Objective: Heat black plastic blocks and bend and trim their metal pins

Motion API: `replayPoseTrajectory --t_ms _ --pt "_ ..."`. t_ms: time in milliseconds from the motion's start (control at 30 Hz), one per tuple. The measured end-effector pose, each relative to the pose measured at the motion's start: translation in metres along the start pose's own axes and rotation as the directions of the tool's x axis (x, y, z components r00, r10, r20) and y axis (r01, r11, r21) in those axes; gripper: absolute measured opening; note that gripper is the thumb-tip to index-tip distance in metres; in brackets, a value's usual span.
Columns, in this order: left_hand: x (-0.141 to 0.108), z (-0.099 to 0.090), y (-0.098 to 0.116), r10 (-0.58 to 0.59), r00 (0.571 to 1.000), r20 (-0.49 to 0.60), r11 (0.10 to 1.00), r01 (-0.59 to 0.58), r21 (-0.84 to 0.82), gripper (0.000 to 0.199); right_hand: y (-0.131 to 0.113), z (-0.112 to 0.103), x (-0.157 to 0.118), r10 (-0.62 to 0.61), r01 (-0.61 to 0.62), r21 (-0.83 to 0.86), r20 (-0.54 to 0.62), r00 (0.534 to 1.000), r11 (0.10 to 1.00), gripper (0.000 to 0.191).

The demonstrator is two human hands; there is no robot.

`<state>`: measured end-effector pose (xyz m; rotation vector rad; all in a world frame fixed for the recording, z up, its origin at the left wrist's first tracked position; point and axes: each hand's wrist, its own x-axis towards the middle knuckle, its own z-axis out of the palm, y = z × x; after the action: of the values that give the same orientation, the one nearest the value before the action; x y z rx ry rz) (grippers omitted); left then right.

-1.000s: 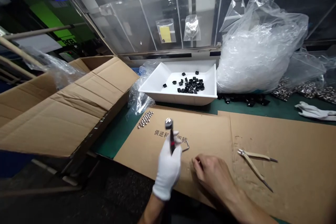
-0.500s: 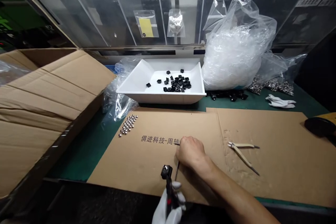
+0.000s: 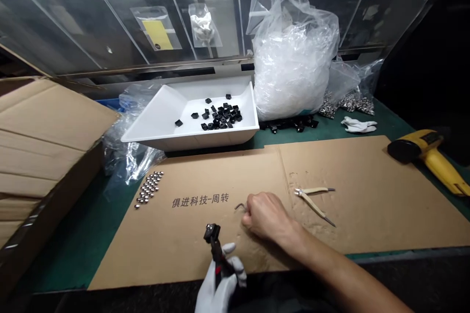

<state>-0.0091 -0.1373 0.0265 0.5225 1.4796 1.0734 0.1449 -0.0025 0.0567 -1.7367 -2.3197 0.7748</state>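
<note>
My left hand (image 3: 220,286), in a white fabric glove, is shut on a small black tool with a red band (image 3: 215,249), whose top holds a dark square piece. It is at the front edge of the cardboard sheet (image 3: 176,249). My bare right hand (image 3: 262,216) rests on the cardboard, gripping an L-shaped hex key (image 3: 239,206) whose bent end sticks out past the fingers. Next to that hand lie beige-handled pliers (image 3: 312,200). Several small steel pieces (image 3: 149,188) sit in rows at the sheet's left.
A white tray (image 3: 157,124) holds several black square parts (image 3: 220,117). Behind it are a large plastic bag (image 3: 293,61) and silver parts (image 3: 347,102). A yellow heat gun (image 3: 428,156) lies at right, white gloves (image 3: 358,124) on the green mat, and a cardboard box (image 3: 44,156) at left.
My left hand has dropped toward the front edge with its tool. My right hand now grips the hex key, which lay on the cardboard earlier. The whole scene has shifted left in view.
</note>
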Motion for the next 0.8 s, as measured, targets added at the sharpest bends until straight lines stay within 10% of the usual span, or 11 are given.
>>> replayPoseTrajectory --t_ms 400,633,800 --pt "-0.021 0.036 0.022 -0.107 0.935 0.339 0.889 -0.062 0.453 0.039 0.101 -0.007 -0.07 0.046 0.008 0.45 -0.109 0.993 0.893 0.01" --pt "-0.022 0.038 0.02 0.192 0.914 0.357 0.469 -0.405 0.785 0.033 0.104 -0.028 -0.107 0.007 0.053 0.544 -0.107 0.994 0.837 0.029" --pt "-0.011 0.036 0.03 0.157 0.905 0.395 0.291 -0.424 0.857 0.035 0.09 -0.03 -0.111 0.095 -0.019 0.571 -0.105 0.99 0.821 0.028"
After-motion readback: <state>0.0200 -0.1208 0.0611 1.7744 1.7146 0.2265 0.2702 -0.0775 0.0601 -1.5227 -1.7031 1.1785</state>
